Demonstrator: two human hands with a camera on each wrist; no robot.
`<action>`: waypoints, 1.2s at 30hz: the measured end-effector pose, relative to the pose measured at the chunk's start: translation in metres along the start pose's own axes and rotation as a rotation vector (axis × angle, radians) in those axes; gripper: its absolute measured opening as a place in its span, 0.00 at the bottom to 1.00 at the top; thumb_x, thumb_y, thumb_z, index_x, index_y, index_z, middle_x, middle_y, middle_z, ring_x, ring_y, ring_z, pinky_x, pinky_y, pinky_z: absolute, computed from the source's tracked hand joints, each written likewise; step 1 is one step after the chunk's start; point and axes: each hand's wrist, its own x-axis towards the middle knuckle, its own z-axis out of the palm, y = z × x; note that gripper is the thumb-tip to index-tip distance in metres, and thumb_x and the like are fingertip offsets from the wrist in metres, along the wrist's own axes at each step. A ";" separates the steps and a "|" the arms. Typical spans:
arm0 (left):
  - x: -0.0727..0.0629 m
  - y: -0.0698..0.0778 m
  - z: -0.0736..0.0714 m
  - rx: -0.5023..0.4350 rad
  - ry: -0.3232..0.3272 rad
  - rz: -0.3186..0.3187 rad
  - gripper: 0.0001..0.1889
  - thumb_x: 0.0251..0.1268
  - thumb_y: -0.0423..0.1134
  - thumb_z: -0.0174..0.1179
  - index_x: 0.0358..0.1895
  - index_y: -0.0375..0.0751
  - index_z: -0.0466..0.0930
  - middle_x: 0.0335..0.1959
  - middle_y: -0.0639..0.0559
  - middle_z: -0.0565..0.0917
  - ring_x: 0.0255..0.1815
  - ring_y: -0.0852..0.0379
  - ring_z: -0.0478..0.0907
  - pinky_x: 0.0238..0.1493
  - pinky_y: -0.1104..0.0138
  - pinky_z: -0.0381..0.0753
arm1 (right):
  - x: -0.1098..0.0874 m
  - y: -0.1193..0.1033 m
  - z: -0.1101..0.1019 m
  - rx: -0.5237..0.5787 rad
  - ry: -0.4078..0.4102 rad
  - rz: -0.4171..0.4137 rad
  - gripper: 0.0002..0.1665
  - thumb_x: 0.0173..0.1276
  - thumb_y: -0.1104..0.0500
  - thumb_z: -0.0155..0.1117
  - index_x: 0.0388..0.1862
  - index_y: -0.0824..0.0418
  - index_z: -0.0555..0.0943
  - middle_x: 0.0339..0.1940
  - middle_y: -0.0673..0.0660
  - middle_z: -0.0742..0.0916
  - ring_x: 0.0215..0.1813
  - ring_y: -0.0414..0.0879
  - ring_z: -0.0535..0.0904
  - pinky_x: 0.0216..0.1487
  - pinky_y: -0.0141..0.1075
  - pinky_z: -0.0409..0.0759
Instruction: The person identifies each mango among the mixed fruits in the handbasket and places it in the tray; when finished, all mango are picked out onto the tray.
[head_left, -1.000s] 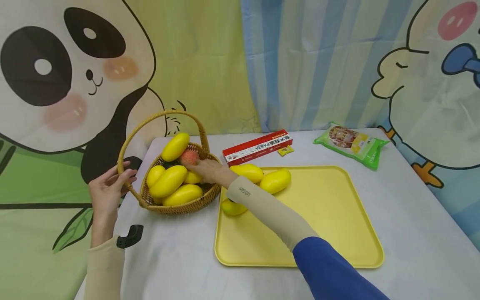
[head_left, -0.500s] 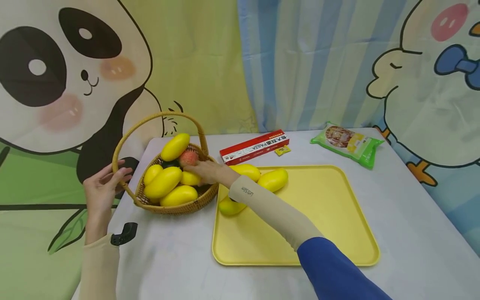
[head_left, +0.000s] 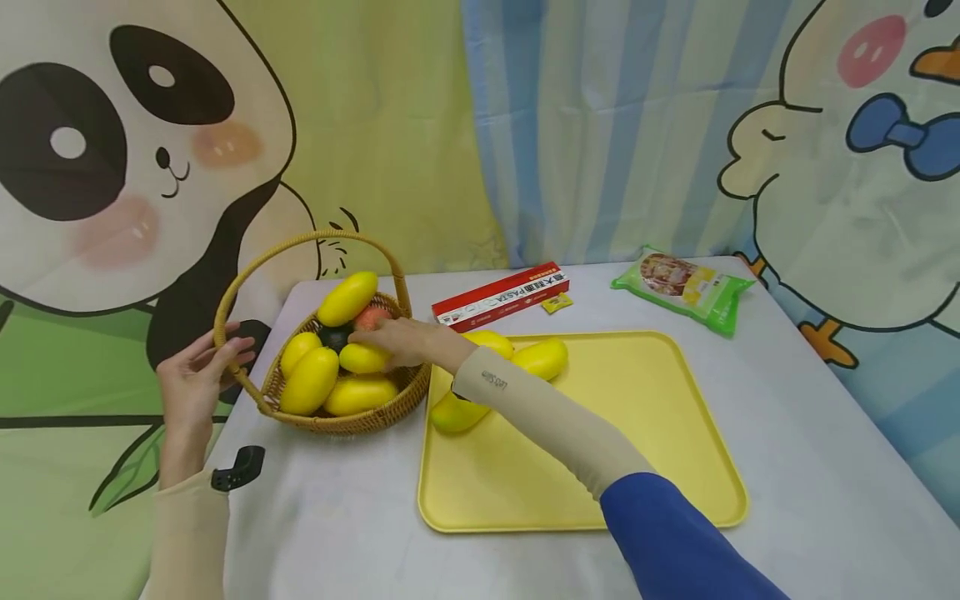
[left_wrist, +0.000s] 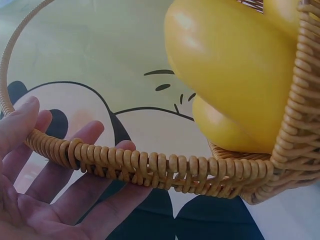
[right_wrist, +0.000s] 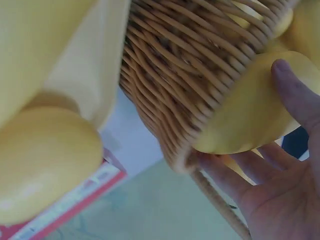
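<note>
A wicker basket (head_left: 352,423) filled with yellow mangoes stands at the left of the table. My left hand (head_left: 191,379) holds the basket's arched handle (left_wrist: 120,162) low on its left side, thumb on one side and fingers on the other. Inside the basket, my right hand (head_left: 412,340) grips a mango (right_wrist: 255,105) between thumb and fingers, near the right rim. Behind that mango lie a reddish, peach-like fruit (head_left: 372,317), partly covered by the hand, and a dark round thing (head_left: 335,337). One mango (head_left: 347,298) leans high at the back of the basket.
A yellow tray (head_left: 600,450) lies right of the basket, with several mangoes (head_left: 543,358) at its left end under my right forearm. Behind it are a red pasta box (head_left: 501,297), a small yellow packet (head_left: 557,303) and a green food bag (head_left: 684,287).
The mango in my right hand has shifted slightly left among the others. A mango at the basket's front left has turned steeper. My left hand stays on the handle.
</note>
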 end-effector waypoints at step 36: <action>0.002 -0.003 0.004 0.037 0.068 -0.036 0.19 0.57 0.39 0.67 0.52 0.39 0.83 0.30 0.59 0.88 0.30 0.64 0.86 0.33 0.77 0.82 | -0.178 0.106 -0.039 0.005 -0.039 0.210 0.38 0.60 0.59 0.71 0.69 0.49 0.68 0.62 0.56 0.78 0.61 0.55 0.72 0.65 0.50 0.70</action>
